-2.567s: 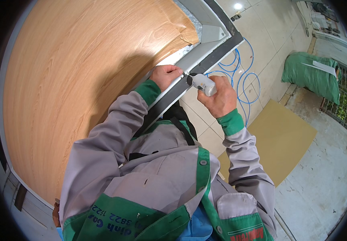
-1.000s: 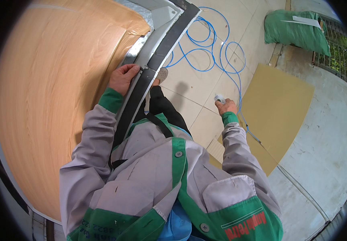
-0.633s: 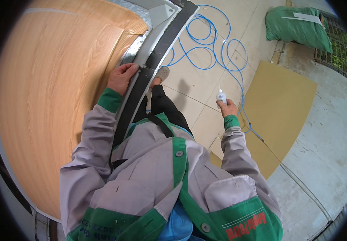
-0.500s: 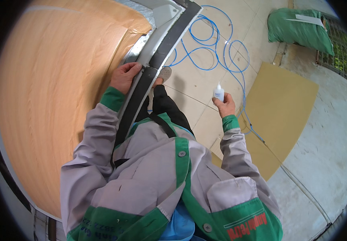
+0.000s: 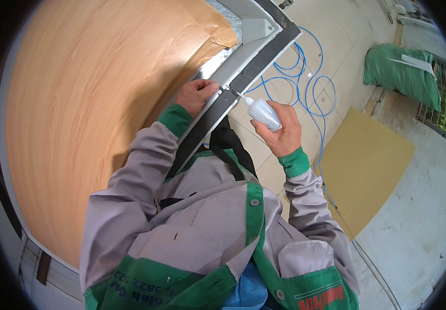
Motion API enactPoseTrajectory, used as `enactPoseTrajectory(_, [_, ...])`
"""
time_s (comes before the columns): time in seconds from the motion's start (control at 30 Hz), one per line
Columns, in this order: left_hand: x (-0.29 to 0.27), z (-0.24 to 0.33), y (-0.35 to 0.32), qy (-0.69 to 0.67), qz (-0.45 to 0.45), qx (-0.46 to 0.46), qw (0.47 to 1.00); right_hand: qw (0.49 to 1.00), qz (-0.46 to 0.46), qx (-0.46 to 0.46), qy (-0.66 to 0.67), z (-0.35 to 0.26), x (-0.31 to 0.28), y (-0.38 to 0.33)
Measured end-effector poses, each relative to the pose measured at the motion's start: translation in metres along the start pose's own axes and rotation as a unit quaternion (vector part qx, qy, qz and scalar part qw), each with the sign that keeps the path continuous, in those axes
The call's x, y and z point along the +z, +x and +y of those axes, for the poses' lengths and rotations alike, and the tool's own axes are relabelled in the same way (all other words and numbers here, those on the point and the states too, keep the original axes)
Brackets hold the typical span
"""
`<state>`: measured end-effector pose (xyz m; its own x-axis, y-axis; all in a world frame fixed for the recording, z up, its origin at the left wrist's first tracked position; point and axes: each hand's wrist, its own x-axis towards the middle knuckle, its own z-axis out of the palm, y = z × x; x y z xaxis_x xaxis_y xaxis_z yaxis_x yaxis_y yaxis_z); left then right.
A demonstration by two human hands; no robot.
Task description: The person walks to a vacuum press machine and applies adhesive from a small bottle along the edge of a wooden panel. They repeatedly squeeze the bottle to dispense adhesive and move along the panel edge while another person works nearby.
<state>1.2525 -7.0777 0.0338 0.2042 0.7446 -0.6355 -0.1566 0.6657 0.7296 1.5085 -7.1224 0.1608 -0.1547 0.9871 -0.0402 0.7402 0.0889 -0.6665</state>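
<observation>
In my right hand point(image 5: 284, 129) is a small white squeeze bottle point(image 5: 264, 113) with a thin nozzle, like a glue bottle, gripped between thumb and fingers and tilted. Its tip points at a seam in the black strip point(image 5: 210, 120) that runs along a pale metal frame; whether it touches cannot be told. My left hand point(image 5: 197, 96) rests at the inner side of this edge, just left of the seam, thumb and forefinger pressed together. What they pinch, if anything, is hidden.
A wood-grain panel point(image 5: 104, 93) fills the left, inside the metal frame point(image 5: 256, 32). Blue hose point(image 5: 331, 93) lies coiled on the tiled floor. A flat tan sheet point(image 5: 365, 168) and a green sack point(image 5: 401, 75) lie on the right.
My right hand has brought the bottle left and up to the strip's seam, tipping it from upright to slanted. My left hand stays by the seam. The whole view has shifted.
</observation>
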Motion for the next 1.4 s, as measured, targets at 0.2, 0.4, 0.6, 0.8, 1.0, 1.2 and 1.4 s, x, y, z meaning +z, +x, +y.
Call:
enactPoseTrajectory(0.2, [0.000,0.002,0.002,0.043,-0.006,0.002,0.999,0.997,-0.016,-0.028,-0.074,-0.006,0.013,0.014])
enactPoseTrajectory(0.4, [0.000,0.003,0.002,0.081,-0.003,0.006,0.997,0.995,-0.026,-0.029,-0.092,-0.011,0.017,0.020])
enactPoseTrajectory(0.6, [0.001,0.007,0.006,0.098,-0.012,0.026,0.995,0.990,-0.037,-0.065,-0.123,-0.014,0.013,0.025])
enactPoseTrajectory(0.8, [0.004,0.008,0.015,0.069,-0.024,0.021,0.997,0.992,-0.052,-0.033,-0.113,-0.008,0.010,0.022])
enactPoseTrajectory(1.0, [-0.002,0.000,0.026,-0.026,-0.037,-0.029,0.999,0.993,-0.047,-0.052,-0.097,-0.004,0.015,0.024])
enactPoseTrajectory(1.2, [-0.006,0.008,0.025,0.020,-0.041,-0.056,0.997,0.995,-0.057,-0.025,-0.084,0.004,0.007,0.018])
enactPoseTrajectory(1.4, [0.010,0.015,0.008,0.038,-0.014,0.003,0.999,0.947,-0.026,0.203,0.245,0.029,0.011,0.011])
